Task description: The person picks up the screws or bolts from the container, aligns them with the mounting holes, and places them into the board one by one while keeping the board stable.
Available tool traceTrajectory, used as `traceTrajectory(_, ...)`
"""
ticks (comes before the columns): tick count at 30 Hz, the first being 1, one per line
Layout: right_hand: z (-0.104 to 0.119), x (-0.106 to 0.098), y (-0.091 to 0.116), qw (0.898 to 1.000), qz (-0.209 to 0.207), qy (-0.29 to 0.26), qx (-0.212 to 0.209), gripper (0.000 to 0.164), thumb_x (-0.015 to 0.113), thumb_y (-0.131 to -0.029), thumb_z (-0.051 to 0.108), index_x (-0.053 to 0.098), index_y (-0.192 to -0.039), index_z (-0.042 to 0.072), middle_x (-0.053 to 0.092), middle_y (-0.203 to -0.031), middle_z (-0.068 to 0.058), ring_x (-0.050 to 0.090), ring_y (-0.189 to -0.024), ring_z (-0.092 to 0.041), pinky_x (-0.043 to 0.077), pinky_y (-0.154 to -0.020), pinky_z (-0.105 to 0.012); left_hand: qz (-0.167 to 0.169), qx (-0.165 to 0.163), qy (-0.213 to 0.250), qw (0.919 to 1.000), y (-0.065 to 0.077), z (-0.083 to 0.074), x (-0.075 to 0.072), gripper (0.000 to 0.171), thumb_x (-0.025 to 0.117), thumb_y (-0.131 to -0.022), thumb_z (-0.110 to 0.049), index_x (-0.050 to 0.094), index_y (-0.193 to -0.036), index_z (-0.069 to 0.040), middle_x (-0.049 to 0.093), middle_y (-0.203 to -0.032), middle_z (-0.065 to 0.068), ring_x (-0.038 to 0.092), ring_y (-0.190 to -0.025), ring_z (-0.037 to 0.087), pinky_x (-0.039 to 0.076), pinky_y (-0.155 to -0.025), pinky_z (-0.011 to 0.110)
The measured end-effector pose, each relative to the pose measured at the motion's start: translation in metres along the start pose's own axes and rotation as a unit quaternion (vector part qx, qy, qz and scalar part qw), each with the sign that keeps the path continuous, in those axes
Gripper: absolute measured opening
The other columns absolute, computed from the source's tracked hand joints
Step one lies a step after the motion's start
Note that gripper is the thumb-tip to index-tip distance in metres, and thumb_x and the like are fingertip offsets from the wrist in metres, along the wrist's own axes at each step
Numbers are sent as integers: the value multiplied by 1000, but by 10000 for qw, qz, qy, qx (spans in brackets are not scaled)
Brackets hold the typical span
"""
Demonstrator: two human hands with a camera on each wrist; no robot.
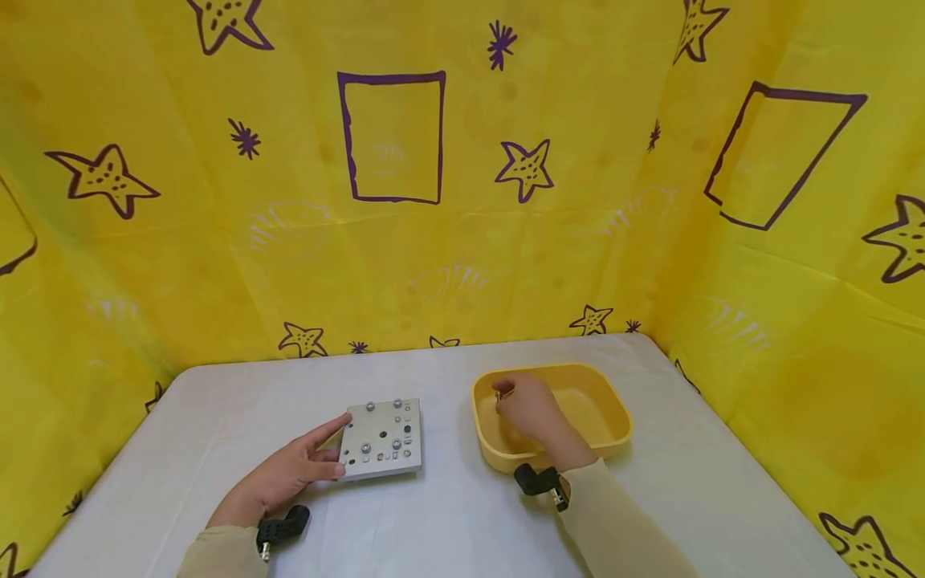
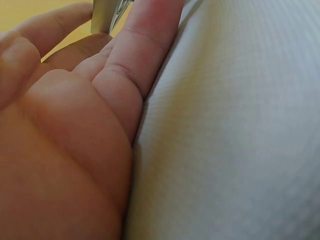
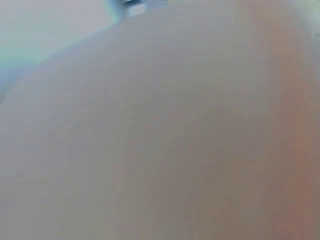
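On the white table a square metal plate (image 1: 372, 431) lies flat, with several holes and several bolts standing up from its face. My left hand (image 1: 282, 478) grips its left edge, one finger at the far corner and the thumb at the near corner. The left wrist view shows the plate's edge (image 2: 102, 15) by the fingertips. Over the left part of a yellow basin (image 1: 614, 417), my right hand (image 1: 531, 408) pinches a small brass-coloured piece (image 1: 503, 394); its exact kind I cannot tell. The right wrist view is mostly a blur.
The basin stands right of the plate, its walls rising around the right hand. A yellow curtain (image 1: 462, 241) printed with starfish encloses the table (image 1: 448, 514) at the back and sides. A black wrist device (image 1: 285, 526) sits on the left sleeve, another (image 1: 536, 479) on the right.
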State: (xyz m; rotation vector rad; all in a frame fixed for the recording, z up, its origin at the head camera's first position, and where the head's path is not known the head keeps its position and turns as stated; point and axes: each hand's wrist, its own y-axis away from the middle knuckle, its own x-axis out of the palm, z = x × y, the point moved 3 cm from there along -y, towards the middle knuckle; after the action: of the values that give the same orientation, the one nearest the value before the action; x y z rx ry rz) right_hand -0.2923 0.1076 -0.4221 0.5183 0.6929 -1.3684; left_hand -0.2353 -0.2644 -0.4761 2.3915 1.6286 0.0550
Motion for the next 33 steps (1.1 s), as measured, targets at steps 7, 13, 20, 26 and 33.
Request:
traceTrajectory(7,2,-10,-1,9845,-142,-1716,331,18,67,-90,-2,68,-107,4,69,-96,-3,62,-89,-22,52,-85,-39,-73,-21,-38,10000,0,1,0,94,80,-84,-11,25,-160,-16,25,-156,30,55,-124,34,49,-96,37)
traceTrajectory(13,15,-7,-4,9614,-58,-2702,522,15,71,-89,1,68,-104,2,68,-99,-8,65,-92,-24,54,-87,-39,20,21,38,10000,0,0,1,94,80,-84,-10,23,-160,-14,28,-155,30,55,-123,33,49,-96,36)
traceTrajectory(20,53,18,-11,9404,410,-3372,194,15,70,-93,5,65,-106,-1,67,-99,-14,69,-91,-27,57,-79,-34,10,61,38,10000,0,0,1,94,80,-84,-10,24,-160,-14,28,-155,30,56,-123,33,49,-96,36)
traceTrajectory(26,75,47,-12,9378,610,-3407,276,9,69,-94,5,65,-101,0,69,-93,-11,70,-93,-31,58,-75,-31,43,88,52,9999,-1,2,1,94,80,-84,-10,24,-160,-14,29,-154,30,56,-123,33,49,-96,34)
traceTrajectory(33,86,75,-8,9454,699,-3130,578,6,72,-92,7,67,-93,3,69,-87,-7,69,-78,-21,58,-70,-28,-36,30,-9,10000,0,1,0,94,80,-83,-10,25,-160,-15,23,-157,30,55,-124,34,49,-96,37)
